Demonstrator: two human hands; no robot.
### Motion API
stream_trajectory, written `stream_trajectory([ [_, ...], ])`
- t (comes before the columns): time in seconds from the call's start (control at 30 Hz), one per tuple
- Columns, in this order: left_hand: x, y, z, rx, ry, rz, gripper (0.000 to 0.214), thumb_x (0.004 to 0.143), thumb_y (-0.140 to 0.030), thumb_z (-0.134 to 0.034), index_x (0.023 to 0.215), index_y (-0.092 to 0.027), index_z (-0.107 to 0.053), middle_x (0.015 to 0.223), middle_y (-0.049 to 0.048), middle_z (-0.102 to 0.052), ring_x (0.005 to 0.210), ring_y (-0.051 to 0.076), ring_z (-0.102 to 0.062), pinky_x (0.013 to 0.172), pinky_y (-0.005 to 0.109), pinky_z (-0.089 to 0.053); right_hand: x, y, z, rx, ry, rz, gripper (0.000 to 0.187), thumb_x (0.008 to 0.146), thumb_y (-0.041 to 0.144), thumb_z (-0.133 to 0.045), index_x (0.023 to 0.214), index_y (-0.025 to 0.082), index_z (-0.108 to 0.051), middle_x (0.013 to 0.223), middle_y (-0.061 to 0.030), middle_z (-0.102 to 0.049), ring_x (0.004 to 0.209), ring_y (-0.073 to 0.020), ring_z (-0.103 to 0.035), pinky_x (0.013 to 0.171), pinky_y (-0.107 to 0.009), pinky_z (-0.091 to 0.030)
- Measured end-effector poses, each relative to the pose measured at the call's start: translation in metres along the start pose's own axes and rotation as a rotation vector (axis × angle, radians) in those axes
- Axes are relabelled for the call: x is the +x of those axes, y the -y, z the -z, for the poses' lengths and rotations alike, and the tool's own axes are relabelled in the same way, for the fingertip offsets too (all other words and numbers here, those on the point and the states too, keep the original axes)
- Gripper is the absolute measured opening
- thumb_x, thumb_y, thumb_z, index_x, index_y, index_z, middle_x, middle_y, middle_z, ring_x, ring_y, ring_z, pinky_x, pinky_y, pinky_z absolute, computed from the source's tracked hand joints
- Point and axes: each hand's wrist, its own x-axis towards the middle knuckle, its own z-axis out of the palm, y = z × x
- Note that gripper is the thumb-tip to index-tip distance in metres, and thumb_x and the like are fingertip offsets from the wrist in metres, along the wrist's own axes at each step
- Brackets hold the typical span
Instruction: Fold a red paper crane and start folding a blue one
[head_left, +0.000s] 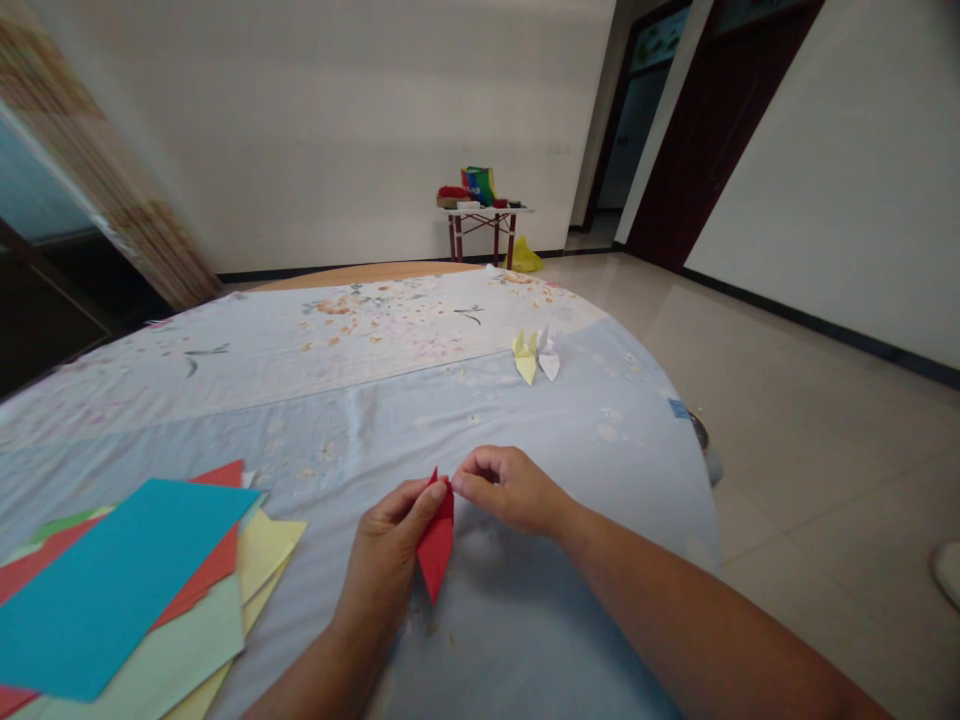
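A red piece of folded paper (pixel 435 555) with a long downward point is held above the cloth, near the front of the table. My left hand (pixel 397 535) is closed on it, the thumb pressed over its upper part. At the paper's upper right tip, my right hand (pixel 510 490) pinches with thumb and forefinger; the tip itself is mostly hidden by the fingers. Farther back on the table stand a yellow folded paper figure (pixel 526 357) and a white folded paper figure (pixel 550 355), side by side.
Sheets of coloured paper lie in a loose pile at the left, a blue sheet (pixel 127 590) on top. A flowered cloth (pixel 337 400) covers the round table. Against the far wall stands a small table (pixel 487 212) bearing several items, with a yellow bag (pixel 527 256) beside it.
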Motion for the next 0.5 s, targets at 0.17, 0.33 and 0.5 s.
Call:
stream_trajectory([
  [0.17, -0.0008, -0.0032, -0.0006, 0.075, -0.014, -0.070, 0.028, 0.065, -0.039, -0.070, 0.083, -0.017, -0.072, 0.067, 0.0013, -0.066, 0.062, 0.014, -0.056, 0.053, 0.020, -0.040, 0.0019, -0.0027, 0.0003, 0.096, 0.021, -0.045, 0.023, 0.077, 0.034, -0.056, 0.072, 0.012, -0.059, 0.058, 0.0034, -0.050, 0.053, -0.0067, -0.041, 0.049, -0.018, -0.032],
  [0.33, -0.0033, -0.0089, -0.0027, 0.157, -0.026, -0.143, 0.023, 0.069, -0.038, -0.067, 0.082, -0.019, -0.072, 0.067, 0.0007, -0.065, 0.068, 0.016, -0.057, 0.059, 0.021, -0.042, 0.0020, -0.0054, 0.0013, 0.188, 0.070, -0.050, 0.022, 0.077, 0.034, -0.057, 0.073, 0.012, -0.059, 0.058, 0.0040, -0.048, 0.054, -0.0065, -0.040, 0.050, -0.019, -0.031],
  [0.5, -0.0050, -0.0091, -0.0023, 0.205, -0.032, -0.216, 0.016, 0.069, -0.034, -0.067, 0.079, -0.021, -0.072, 0.073, 0.0013, -0.065, 0.073, 0.016, -0.057, 0.066, 0.022, -0.043, 0.0010, -0.0047, 0.0027, 0.300, 0.109, -0.062, 0.023, 0.074, 0.035, -0.061, 0.076, 0.012, -0.060, 0.064, 0.0029, -0.053, 0.057, -0.0070, -0.045, 0.055, -0.020, -0.035],
])
